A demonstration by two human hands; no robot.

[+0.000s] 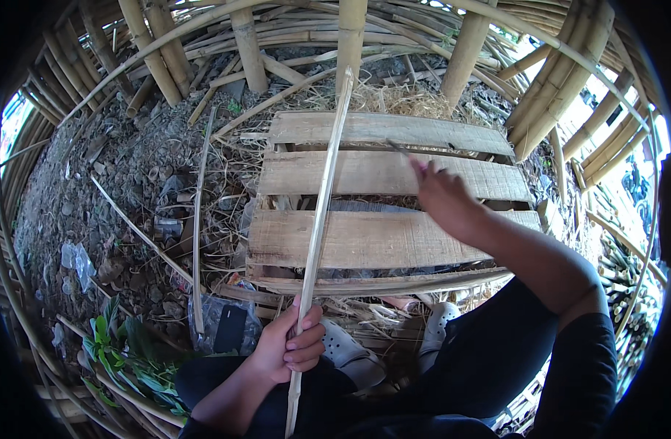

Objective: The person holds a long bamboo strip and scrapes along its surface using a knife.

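My left hand (288,344) is wrapped round the lower part of a long, pale split bamboo strip (323,197). The strip stands tilted up and away, crossing in front of the left part of a low slatted wooden platform (394,234). Over the platform's right side, my right hand (446,192) is closed on a small knife (398,147). Its thin dark blade points to the far left, and a bit of pink handle shows at the fingers. Blade and strip are apart. Motion blurs the right hand a little.
Bamboo posts (351,33) and stacked poles ring the far side. Loose strips (199,241) lie on the stony ground at left, near green leaves (130,358) and a dark flat rectangular thing (230,329). Grey clogs (350,355) are on my feet. Cut bamboo pieces (624,293) are heaped at right.
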